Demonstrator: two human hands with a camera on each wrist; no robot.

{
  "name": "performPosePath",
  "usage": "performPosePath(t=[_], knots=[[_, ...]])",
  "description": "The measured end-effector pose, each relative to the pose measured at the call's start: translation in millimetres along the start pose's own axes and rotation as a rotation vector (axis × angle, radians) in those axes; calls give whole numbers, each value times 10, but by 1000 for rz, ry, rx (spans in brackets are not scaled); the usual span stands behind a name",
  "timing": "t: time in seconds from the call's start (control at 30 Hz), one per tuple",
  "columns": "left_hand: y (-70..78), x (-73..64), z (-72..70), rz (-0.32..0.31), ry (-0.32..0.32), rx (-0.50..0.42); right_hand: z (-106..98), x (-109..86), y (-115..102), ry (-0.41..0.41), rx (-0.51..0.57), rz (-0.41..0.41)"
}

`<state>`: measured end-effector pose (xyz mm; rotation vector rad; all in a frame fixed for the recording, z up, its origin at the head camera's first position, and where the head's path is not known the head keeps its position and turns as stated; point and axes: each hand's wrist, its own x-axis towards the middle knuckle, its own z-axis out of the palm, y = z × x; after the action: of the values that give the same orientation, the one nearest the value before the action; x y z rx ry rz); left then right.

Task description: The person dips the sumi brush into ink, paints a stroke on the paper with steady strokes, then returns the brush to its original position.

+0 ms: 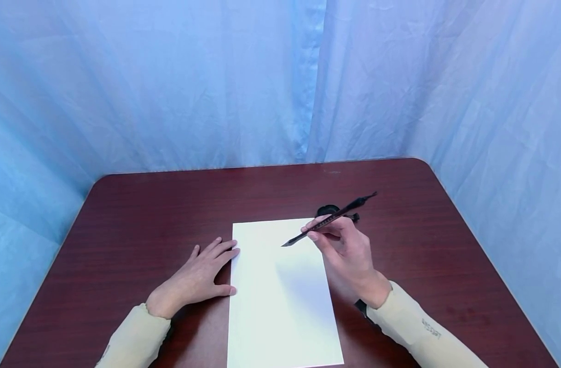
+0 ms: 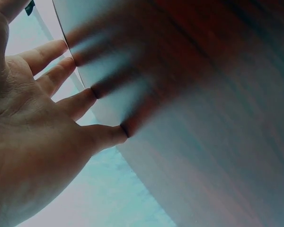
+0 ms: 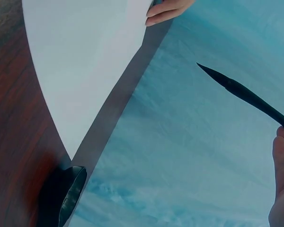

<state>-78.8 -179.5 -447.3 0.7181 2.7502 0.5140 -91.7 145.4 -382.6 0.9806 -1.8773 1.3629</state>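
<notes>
My right hand (image 1: 354, 255) pinches a dark calligraphy brush (image 1: 328, 220) between thumb and fingers. The brush slants, its pointed tip over the upper part of a white sheet of paper (image 1: 262, 317); in the right wrist view the brush (image 3: 251, 97) is seen well above the table. My left hand (image 1: 195, 281) lies with fingers spread, thumb and fingertips right at the paper's left edge. The left wrist view shows its fingers (image 2: 75, 104) stretched straight against the surface. Just behind the right hand sits a round black dish (image 1: 328, 209), partly hidden by hand and brush.
The dark red-brown table (image 1: 160, 204) has rounded far corners. Light blue curtains (image 1: 170, 92) hang behind it and along both sides. Near the paper's far right corner, the dish (image 3: 61, 198) stands low on the table.
</notes>
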Motion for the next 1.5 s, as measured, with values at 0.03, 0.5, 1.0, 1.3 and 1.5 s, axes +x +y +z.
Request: performPosePath(t=[0.03,0.5,1.0,1.3,1.5], knots=[[0,0,-1,0,-1,-1,12,0,-3,-3,3,3],[19,9,6,-8,0,6,165,-24,-21,-68,-2,21],[14,7,6,-1,10,-2,283,-42,-49,-152,-34,62],[13,12,7,-6,5,0,386,-59,-38,-197,-5,69],[10,15,5,-8,4,-7,466,-76,-29,-254,9,71]])
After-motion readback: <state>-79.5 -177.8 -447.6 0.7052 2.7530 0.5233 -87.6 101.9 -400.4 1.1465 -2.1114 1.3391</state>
